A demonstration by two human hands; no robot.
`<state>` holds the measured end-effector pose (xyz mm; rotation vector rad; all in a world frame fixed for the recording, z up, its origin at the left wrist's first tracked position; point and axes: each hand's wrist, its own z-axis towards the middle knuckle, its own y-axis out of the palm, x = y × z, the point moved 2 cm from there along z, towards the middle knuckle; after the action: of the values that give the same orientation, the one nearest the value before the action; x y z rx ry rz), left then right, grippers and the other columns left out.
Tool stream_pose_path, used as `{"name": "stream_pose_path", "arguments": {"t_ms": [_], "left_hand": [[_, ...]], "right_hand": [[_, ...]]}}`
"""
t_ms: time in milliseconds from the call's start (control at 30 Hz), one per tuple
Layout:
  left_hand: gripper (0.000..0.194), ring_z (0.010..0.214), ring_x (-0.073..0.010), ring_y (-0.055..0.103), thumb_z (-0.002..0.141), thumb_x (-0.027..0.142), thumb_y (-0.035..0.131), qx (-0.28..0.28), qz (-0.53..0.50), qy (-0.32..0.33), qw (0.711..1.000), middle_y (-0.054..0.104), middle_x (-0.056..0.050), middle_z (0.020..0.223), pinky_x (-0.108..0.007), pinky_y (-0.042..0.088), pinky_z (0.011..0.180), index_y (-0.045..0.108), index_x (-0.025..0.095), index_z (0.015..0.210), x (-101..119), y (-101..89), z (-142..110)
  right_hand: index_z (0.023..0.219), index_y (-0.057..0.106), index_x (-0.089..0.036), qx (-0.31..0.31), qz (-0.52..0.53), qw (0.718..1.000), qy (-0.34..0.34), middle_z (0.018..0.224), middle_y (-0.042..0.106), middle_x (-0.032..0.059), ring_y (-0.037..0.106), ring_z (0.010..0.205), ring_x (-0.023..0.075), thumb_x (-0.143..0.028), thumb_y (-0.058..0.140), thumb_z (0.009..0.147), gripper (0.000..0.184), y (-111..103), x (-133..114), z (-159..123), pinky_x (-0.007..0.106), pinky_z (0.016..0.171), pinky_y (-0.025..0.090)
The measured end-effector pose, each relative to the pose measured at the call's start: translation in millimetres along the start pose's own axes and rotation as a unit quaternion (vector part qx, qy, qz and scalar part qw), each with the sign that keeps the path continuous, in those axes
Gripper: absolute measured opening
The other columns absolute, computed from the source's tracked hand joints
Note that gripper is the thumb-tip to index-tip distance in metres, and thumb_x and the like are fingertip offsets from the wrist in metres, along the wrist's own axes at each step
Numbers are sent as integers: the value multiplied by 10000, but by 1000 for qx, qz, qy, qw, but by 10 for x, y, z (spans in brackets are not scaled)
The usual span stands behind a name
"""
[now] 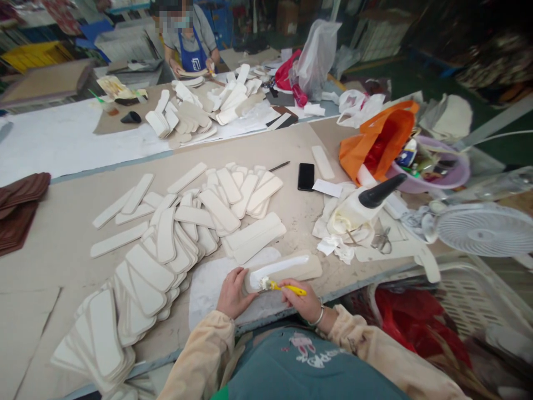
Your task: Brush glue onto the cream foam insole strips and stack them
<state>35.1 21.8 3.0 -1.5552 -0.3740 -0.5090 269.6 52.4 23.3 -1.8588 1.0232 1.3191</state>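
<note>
My right hand (303, 303) is closed round the yellow handle of a small brush (287, 287). Its pale, coated bristles rest on a long off-white strip (312, 268) with rounded ends. Wet-looking white paste (287, 266) covers part of that strip. My left hand (234, 293) pinches the strip's left end between thumb and fingers. Under both lies a white sheet (210, 289) near the table's front edge. Just beyond, a short stack of similar strips (255, 236) lies close to my left hand. Many more loose strips (144, 275) fan out to the left.
Right of the strip stand a white bottle with a black nozzle (358, 208) and scissors (381, 241). Farther back are a phone (306, 176), an orange bag (377, 139) and a purple basin (441, 178). A fan (487, 229) is at right. Across the table another person (191, 44) works.
</note>
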Motion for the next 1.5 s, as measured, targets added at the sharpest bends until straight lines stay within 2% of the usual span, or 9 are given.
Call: {"name": "stream_pose_path", "arguments": {"t_ms": [167, 367, 533, 667, 800, 1033, 1233, 1367, 1500], "left_hand": [[650, 1097, -274, 452, 661, 435, 632, 0, 4, 12, 1000, 452, -131, 1188, -456, 398, 930, 409, 189, 1220, 2, -4, 1], [642, 1070, -278, 473, 665, 456, 621, -6, 2, 19, 1000, 460, -131, 1171, -469, 412, 914, 417, 193, 1214, 7, -19, 28], [641, 1075, -276, 469, 670, 456, 619, -5, 2, 18, 1000, 452, -128, 1174, -463, 415, 920, 414, 192, 1217, -3, -2, 29], [629, 1068, -274, 471, 677, 449, 614, -6, 2, 16, 1000, 455, -123, 1165, -466, 417, 918, 414, 195, 1216, 8, -11, 30], [627, 1072, -269, 474, 676, 447, 617, 1, 0, 20, 1000, 459, -121, 1166, -447, 424, 918, 421, 196, 1215, 7, -19, 26], [632, 1080, -266, 469, 681, 467, 610, 0, 12, 16, 1000, 456, -121, 1170, -441, 424, 924, 424, 190, 1218, -23, 5, 19], [648, 1088, -275, 460, 678, 468, 614, -3, -2, 12, 1000, 447, -123, 1178, -464, 410, 930, 412, 197, 1231, -33, 12, 10], [672, 1092, -270, 458, 651, 447, 645, 3, -9, 5, 1000, 455, -124, 1179, -447, 406, 938, 418, 189, 1228, -29, 2, -14], [730, 1127, -271, 435, 619, 444, 672, 5, -20, -6, 1000, 443, -135, 1206, -438, 387, 965, 401, 170, 1239, -26, -6, -24]], "right_hand": [[954, 599, -170, 49, -4, 999, -1, 600, 598, -4, 550, 472, 105, -383, 460, 839, 279, -272, 61, -118, 218, 479, 466], [930, 611, -180, 154, 9, 988, 25, 571, 593, 6, 550, 458, 133, -426, 508, 805, 295, -662, 109, -232, 256, 453, 483], [912, 605, -162, 215, -20, 976, 1, 590, 595, 19, 531, 453, 132, -416, 518, 808, 289, -972, 147, -299, 262, 442, 467], [920, 604, -160, 248, -42, 968, -5, 590, 589, 19, 523, 459, 135, -396, 527, 811, 271, -1113, 122, -374, 263, 445, 452], [938, 599, -156, 247, -31, 969, -14, 586, 591, 20, 517, 454, 135, -378, 522, 820, 263, -1081, 35, -409, 266, 443, 440], [929, 609, -164, 182, -37, 982, -27, 565, 586, 14, 517, 440, 133, -377, 496, 831, 260, -837, 66, -335, 259, 430, 431], [934, 601, -151, 236, -80, 968, -20, 566, 575, 10, 509, 443, 124, -363, 509, 823, 257, -1014, 55, -425, 249, 438, 439], [957, 595, -163, 255, -69, 964, -11, 594, 580, 8, 511, 466, 121, -348, 529, 816, 242, -1073, -12, -466, 238, 453, 447], [955, 589, -176, 191, -15, 981, -17, 600, 584, 1, 508, 461, 113, -337, 519, 826, 218, -816, -98, -355, 227, 444, 436]]}}
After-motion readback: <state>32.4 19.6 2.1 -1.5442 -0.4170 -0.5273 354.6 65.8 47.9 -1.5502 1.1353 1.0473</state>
